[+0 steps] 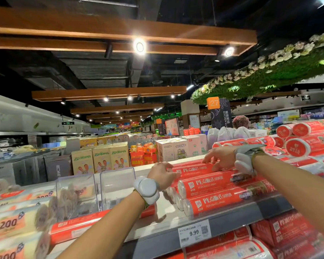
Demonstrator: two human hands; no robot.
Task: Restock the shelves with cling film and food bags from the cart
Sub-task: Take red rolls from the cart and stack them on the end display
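Observation:
Several red cling film rolls (219, 186) lie stacked on the top shelf (232, 219), ends facing left. My left hand (162, 174) curls round the left end of the upper rolls. My right hand (220, 157) lies on top of the stack, fingers spread over the rearmost rolls (187, 164). One more red roll (79, 228) lies alone at the shelf front, under my left forearm. Both wrists wear a white device. The cart is out of view.
Clear plastic dividers (118, 182) stand left of the stack. Yellow food bag rolls (17, 219) fill the left. Red-and-white wrap rolls (307, 144) pile up at the right. A 9.99 price tag (194, 233) hangs on the shelf edge. More red packs (288, 228) sit below.

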